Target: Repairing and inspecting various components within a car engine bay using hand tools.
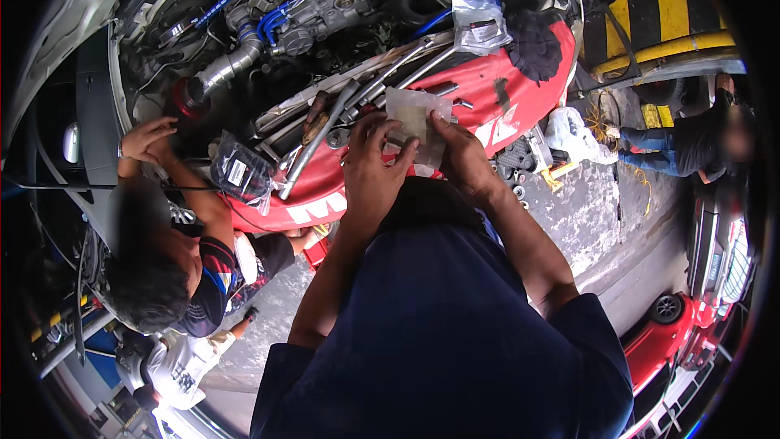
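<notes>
A small clear plastic bag (417, 123) is between my two hands, over the red fender cover (455, 89). Something pale and flat shows through its plastic; its kind I cannot make out. My right hand (469, 154) grips the bag's right side, thumb on top. On the left side, my left hand (379, 153) has its fingers curled at the bag's edge. Just beyond my hands, long metal wrench handles (325, 142) and other tools lie along the front of the engine bay. A dark plastic bag of parts (242, 172) rests to their left.
The engine (317, 20) with blue hoses and metal pipes fills the far side. Another clear packet (479, 24) and a black cloth (536, 47) lie on the cover's right. A co-worker (154, 276) leans in at the left; another person (691, 138) is at the far right.
</notes>
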The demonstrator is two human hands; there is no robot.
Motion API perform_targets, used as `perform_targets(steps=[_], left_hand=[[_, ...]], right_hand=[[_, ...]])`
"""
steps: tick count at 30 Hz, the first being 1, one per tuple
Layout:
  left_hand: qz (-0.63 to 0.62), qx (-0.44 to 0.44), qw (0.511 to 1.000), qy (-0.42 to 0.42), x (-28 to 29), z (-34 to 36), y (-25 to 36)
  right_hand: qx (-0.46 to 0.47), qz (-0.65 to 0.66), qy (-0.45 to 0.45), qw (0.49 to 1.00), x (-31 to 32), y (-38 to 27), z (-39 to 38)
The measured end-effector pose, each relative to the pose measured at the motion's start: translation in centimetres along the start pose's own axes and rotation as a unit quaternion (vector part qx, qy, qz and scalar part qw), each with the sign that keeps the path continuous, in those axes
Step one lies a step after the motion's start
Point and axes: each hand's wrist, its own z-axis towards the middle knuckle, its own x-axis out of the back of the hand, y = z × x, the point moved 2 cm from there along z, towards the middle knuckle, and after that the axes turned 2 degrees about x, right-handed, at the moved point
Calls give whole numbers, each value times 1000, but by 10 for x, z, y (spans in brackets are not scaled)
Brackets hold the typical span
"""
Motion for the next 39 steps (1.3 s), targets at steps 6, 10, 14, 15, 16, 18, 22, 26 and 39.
perform_targets(steps=[6, 10, 14, 15, 16, 18, 22, 26, 39], left_hand=[[-32, 5, 999, 26, -6, 2, -3], [-18, -13, 999, 37, -10, 1, -5], [-19, 0, 999, 41, -16, 1, -11], [-102, 54, 993, 31, -19, 2, -15], [-184, 107, 977, 19, -22, 2, -19], [-238, 128, 963, 2, -26, 0, -21], [-142, 97, 984, -57, -23, -6, -26], [-169, 147, 973, -61, -32, -17, -41], [-165, 83, 979, -89, -68, -22, -56]], right_hand=[[21, 37, -31, 999, 11, 6, 6], [30, 28, -34, 999, 9, 5, 5], [105, -252, -61, 960, 18, 6, 10], [108, -252, -59, 960, 18, 10, 13], [141, -249, -32, 958, 17, 15, 16], [179, -246, -1, 953, 25, 23, 20], [243, -364, 17, 899, 35, 36, 18], [293, -471, 55, 830, 27, 35, 9], [336, -417, 130, 834, 37, 38, 22]])
